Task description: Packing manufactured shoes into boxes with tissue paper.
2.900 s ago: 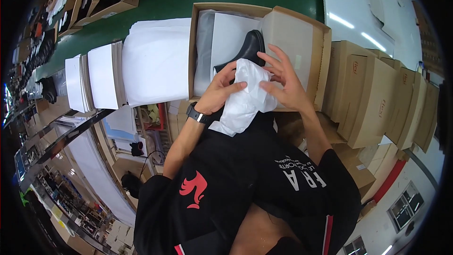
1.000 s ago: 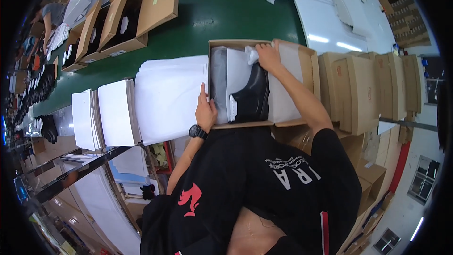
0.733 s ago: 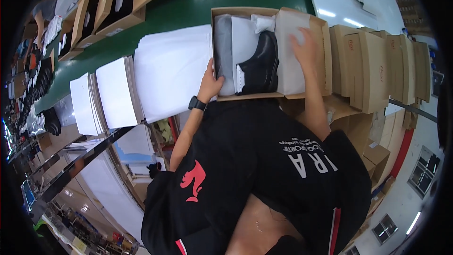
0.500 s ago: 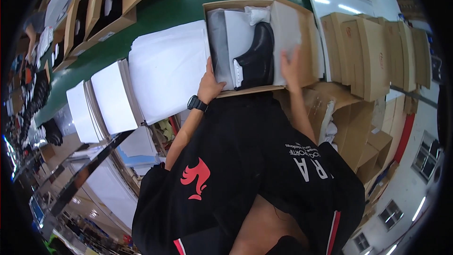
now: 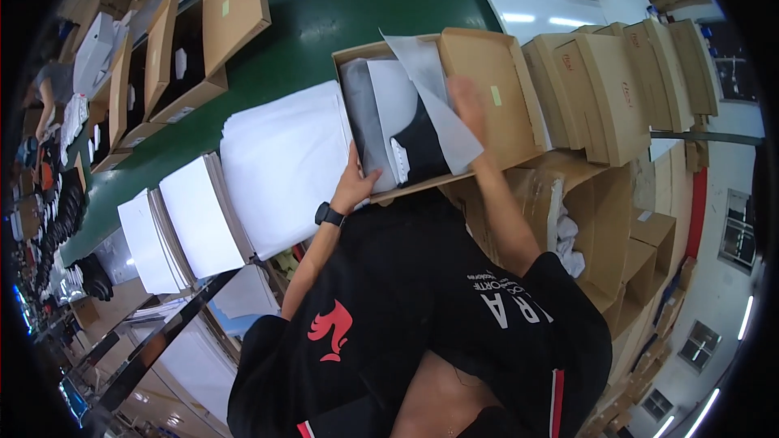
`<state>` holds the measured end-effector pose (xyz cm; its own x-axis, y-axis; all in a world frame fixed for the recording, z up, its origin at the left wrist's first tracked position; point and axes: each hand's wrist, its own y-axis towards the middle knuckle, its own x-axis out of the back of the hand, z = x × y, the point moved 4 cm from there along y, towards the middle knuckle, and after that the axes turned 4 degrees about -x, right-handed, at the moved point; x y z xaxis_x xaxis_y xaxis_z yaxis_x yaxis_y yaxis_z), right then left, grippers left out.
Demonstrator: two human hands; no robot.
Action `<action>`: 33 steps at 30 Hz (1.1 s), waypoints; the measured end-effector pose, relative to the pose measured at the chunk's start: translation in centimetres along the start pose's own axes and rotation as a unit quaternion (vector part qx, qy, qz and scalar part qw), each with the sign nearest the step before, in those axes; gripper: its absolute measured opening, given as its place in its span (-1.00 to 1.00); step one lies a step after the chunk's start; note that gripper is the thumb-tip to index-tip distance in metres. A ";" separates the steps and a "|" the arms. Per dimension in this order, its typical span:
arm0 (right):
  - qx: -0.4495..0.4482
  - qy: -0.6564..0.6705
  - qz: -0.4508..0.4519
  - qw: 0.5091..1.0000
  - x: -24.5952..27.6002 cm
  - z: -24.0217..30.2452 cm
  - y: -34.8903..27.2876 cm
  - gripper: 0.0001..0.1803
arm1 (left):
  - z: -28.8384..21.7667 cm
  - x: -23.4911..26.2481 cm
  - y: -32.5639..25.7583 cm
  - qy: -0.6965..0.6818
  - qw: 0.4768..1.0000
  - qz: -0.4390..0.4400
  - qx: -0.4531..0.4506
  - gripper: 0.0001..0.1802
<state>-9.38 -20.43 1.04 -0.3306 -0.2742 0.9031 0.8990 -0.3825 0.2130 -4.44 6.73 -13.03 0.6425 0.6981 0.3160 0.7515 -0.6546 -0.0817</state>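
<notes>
An open brown cardboard shoebox (image 5: 519, 146) sits before me, its lid folded out to the right. Inside lies a black boot (image 5: 417, 154), partly covered, with a white piece at its lower left. A sheet of pale tissue paper (image 5: 432, 89) slants across it from the right, and more grey and white paper lines the left side. My left hand (image 5: 355, 185) grips the box's near left wall, thumb inside and fingers outside. My right hand (image 5: 468, 105), smeared by motion, is at the tissue's right edge over the lid; its fingers cannot be made out.
A stack of white paper (image 5: 280, 162) adjoins the box on the left, with further paper stacks (image 5: 203, 211) beyond. Closed brown boxes (image 5: 600, 97) stand in a row at the right. Open boxes (image 5: 195, 57) are far left on the green table (image 5: 324, 0). A large carton (image 5: 596, 227) is near right.
The tissue on the right has been folded leftward over the boot, covering much of it. My right hand moved left and up. The white packet at the box's far side is no longer visible.
</notes>
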 end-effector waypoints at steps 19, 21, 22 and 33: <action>-0.554 0.679 -0.333 0.348 -4.0 -9.7 -20.6 -0.32 | -9.4 1.0 6.7 0.229 0.972 -0.047 -0.022 0.24; -0.455 0.756 -0.343 0.323 -3.6 -13.2 -21.4 -0.29 | -9.0 0.9 6.6 0.213 0.975 0.067 0.011 0.16; -0.352 0.822 -0.338 0.293 -3.5 -14.1 -20.6 -0.27 | -8.6 1.4 6.7 0.215 0.975 0.063 0.006 0.16; -0.272 0.357 0.125 0.885 -0.9 -2.8 -11.2 -0.21 | -7.4 3.9 5.2 -0.323 0.905 0.123 0.249 0.04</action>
<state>-19.97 -18.33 -3.18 -0.4131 -0.8235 0.3888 0.7631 -0.5460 -0.3458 0.86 3.90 -5.27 0.6322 0.6785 -0.3741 0.4447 -0.7131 -0.5419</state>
